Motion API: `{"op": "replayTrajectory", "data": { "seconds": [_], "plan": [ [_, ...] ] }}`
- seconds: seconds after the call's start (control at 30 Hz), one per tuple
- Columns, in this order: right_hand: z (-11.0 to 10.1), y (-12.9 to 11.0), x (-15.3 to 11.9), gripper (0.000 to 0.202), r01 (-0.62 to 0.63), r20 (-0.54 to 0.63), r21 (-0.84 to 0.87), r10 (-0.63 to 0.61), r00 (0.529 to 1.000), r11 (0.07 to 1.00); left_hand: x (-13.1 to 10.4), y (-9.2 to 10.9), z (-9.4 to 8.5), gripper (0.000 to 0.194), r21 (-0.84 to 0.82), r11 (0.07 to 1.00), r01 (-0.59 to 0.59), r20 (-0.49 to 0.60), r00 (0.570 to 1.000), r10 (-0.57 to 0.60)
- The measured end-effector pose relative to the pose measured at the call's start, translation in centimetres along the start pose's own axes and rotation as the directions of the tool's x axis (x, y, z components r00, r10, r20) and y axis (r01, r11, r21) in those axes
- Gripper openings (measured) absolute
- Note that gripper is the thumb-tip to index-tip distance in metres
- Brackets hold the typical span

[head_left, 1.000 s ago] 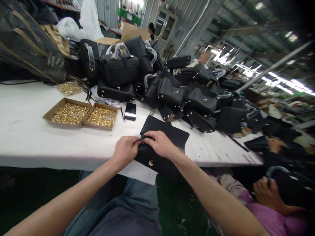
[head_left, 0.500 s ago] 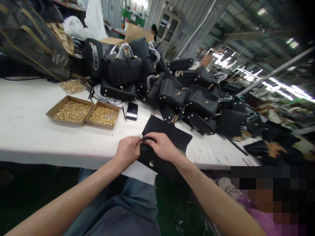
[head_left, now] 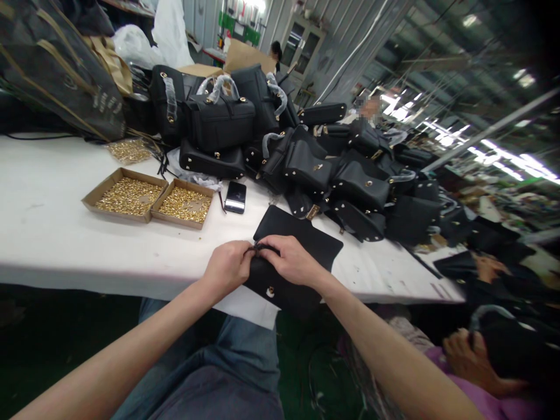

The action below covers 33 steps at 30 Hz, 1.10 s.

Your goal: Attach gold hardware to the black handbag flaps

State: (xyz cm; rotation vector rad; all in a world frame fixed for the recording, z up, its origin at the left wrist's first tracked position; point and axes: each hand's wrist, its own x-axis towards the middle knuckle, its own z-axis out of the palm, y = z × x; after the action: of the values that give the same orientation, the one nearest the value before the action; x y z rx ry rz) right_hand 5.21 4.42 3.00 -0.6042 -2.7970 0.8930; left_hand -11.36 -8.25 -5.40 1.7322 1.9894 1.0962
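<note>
A flat black leather bag [head_left: 301, 242] lies at the near edge of the white table [head_left: 65, 233], its flap spread open away from me and its front with a gold stud hanging over the edge. My left hand [head_left: 226, 267] and my right hand [head_left: 289, 258] both pinch the bag's top rim, fingertips meeting around a small dark part there. What exactly the fingertips grip is too small to tell.
Two shallow cardboard trays of gold studs [head_left: 126, 198] [head_left: 186, 205] sit to the left, a phone [head_left: 235, 196] beside them. A heap of finished black handbags [head_left: 306, 157] fills the back. Another person's hand [head_left: 470, 356] holds a black bag at lower right.
Both hands have stayed on the bag's rim with only slight finger movement. The view has shifted a little.
</note>
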Motion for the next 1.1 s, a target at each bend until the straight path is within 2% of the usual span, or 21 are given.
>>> {"op": "replayTrajectory", "data": {
  "seconds": [0.1, 0.37, 0.57, 0.67, 0.9, 1.1],
  "plan": [
    [-0.3, 0.3, 0.1, 0.02, 0.037, 0.025, -0.053, -0.036, 0.999, 0.998, 0.4, -0.4, -0.2, 0.025, -0.006, 0.999, -0.041, 0.036, 0.998, 0.041],
    [-0.1, 0.5, 0.0, 0.02, 0.084, -0.02, -0.122, -0.087, 0.996, 0.989, 0.9, -0.5, -0.9, 0.028, -0.01, 0.992, -0.124, 0.097, 0.988, 0.124],
    [0.7, 0.3, -0.3, 0.019, 0.069, -0.034, -0.322, -0.085, 0.996, 0.944, 0.9, -0.6, -0.9, 0.027, 0.0, 0.992, -0.128, 0.093, 0.987, 0.127],
    [0.8, 0.3, -0.4, 0.019, 0.067, -0.023, -0.354, -0.08, 0.997, 0.933, 0.8, -0.3, -1.0, 0.027, -0.008, 0.991, -0.132, 0.097, 0.986, 0.132],
    [0.3, 0.1, -0.7, 0.018, 0.056, -0.009, -0.355, -0.063, 0.998, 0.933, 1.1, 1.0, -1.1, 0.026, 0.033, 0.997, -0.068, 0.059, 0.996, 0.066],
    [-0.8, -0.2, -0.2, 0.019, 0.021, -0.033, -0.429, -0.039, 0.999, 0.903, 1.5, 2.7, 0.1, 0.027, 0.058, 0.998, 0.027, -0.051, 0.998, -0.024]
  ]
}}
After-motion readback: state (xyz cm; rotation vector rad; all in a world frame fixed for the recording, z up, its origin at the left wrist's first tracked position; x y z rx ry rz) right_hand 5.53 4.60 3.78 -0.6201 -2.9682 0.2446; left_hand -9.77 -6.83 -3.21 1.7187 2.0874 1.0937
